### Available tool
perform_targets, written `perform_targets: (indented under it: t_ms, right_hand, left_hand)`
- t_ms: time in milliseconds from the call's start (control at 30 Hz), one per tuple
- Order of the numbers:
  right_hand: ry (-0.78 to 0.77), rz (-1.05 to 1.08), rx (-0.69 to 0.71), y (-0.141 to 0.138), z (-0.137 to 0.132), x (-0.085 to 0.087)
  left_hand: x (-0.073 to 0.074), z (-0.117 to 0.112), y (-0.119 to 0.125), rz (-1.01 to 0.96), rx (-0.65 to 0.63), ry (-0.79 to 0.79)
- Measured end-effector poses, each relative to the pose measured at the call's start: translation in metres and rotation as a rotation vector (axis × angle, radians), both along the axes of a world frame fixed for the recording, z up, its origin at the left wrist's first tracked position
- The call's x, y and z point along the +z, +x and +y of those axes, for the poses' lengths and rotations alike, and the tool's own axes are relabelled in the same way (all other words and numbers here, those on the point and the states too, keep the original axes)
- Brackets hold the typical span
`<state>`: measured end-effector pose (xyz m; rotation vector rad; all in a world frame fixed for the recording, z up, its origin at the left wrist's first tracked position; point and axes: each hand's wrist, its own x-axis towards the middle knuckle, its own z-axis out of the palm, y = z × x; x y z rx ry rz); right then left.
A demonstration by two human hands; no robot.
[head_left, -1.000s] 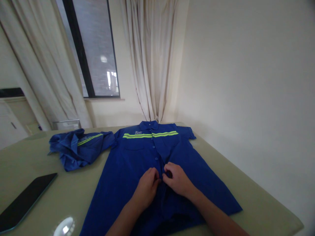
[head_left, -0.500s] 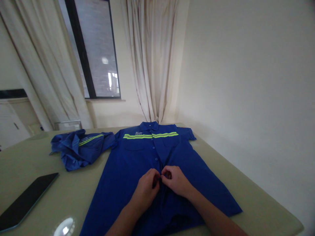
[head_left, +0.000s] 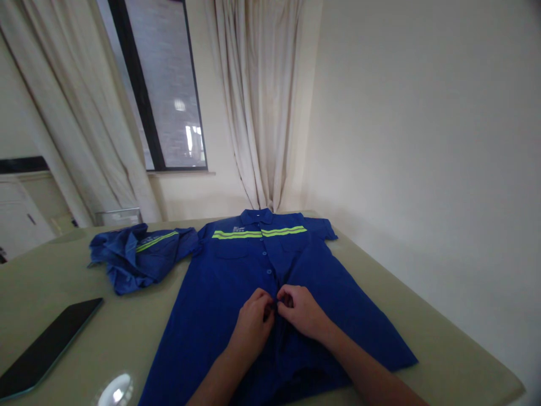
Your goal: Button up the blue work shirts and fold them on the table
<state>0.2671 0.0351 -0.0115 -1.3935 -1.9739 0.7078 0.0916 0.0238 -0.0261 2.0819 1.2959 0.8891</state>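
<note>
A blue short-sleeved work shirt [head_left: 220, 282] with yellow-green and grey chest stripes lies spread front side up, its collar at the far end. Several buttons show down its front opening. My left hand [head_left: 256, 318] pinches the shirt's front edge near the middle. Close beside it, my right hand [head_left: 302, 309] pinches the other side of the same opening, fingertips almost touching those of the left. The small piece of cloth or button between the fingertips is hidden.
A crumpled second blue shirt [head_left: 135, 256] lies to the left, touching the spread shirt's sleeve. A dark flat tablet-like object [head_left: 48, 347] rests at the table's left front. The table [head_left: 426, 332] meets a wall on the right; curtains [head_left: 266, 113] hang behind.
Both hands stay at the same spot on the front opening, with only a tiny shift of the left fingers. The shirt lies as before.
</note>
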Motion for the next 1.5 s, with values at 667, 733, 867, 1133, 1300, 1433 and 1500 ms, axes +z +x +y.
perform_targets:
  t_ms: [667,733,867,1133,1300,1433,1500]
  right_hand:
    - [-0.091,0.100,0.067,0.008,0.002,0.004]
    - [-0.196,0.191,0.100,0.009,0.004,0.003]
    - [-0.267,0.271,0.115,0.010,0.006,0.001]
    - [-0.154,0.129,0.117,0.011,0.005,0.002]
    - [-0.122,0.125,0.104,0.012,0.007,-0.002]
    - [-0.090,0.098,0.106,0.011,0.005,-0.001]
    - [-0.035,0.100,0.117,0.010,0.003,0.000]
  left_hand:
    - [0.008,-0.010,0.002,0.177,0.033,0.109]
    - [0.006,-0.010,0.001,0.172,0.037,0.114]
    - [0.001,-0.010,0.003,0.223,0.071,0.149]
    - [0.003,-0.010,0.004,0.248,0.057,0.120]
    - [0.003,-0.009,0.003,0.290,0.073,0.138]
    - [0.005,-0.010,0.001,0.267,0.076,0.131]
    - [0.007,-0.009,-0.001,0.201,0.061,0.091]
